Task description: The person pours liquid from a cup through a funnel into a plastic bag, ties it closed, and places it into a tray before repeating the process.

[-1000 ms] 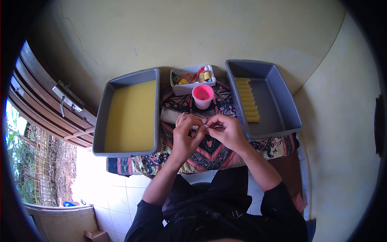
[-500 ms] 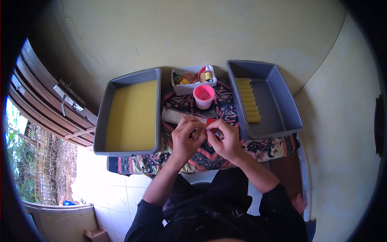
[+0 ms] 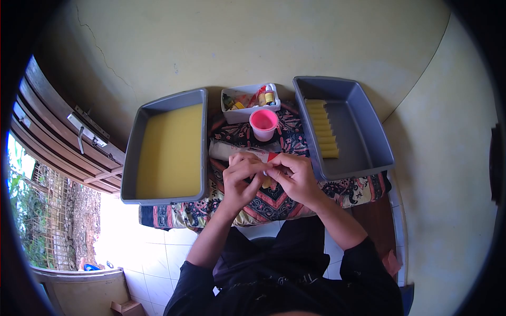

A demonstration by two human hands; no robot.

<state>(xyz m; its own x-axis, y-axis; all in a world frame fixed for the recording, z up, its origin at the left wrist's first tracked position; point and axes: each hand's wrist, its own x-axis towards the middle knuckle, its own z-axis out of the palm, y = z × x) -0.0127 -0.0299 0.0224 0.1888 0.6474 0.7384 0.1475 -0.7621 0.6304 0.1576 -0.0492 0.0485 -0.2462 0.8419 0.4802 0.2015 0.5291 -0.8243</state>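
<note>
My left hand [image 3: 243, 176] and my right hand [image 3: 291, 176] meet over the patterned cloth [image 3: 279, 197], fingertips pinched together on something small and pale that I cannot make out. A little yellowish piece [image 3: 267, 183] shows just below the fingertips. Behind my hands lies a whitish packet with red on it [image 3: 224, 150]. Beyond it stands a pink cup [image 3: 263, 125], upright, in front of a white box [image 3: 242, 114] that holds small bottles and packets.
At the left is a grey tray [image 3: 129, 174] with a flat yellow layer. Another grey tray [image 3: 363, 126] at the right holds several yellow rolls [image 3: 322, 129] along its left side. A wall rises behind; an open door [image 3: 68, 126] is at far left.
My fingers have shifted their pinch, and my left hand's fingers are more stretched over the small thing. The yellowish piece now shows lower, between my hands. The view has shifted slightly.
</note>
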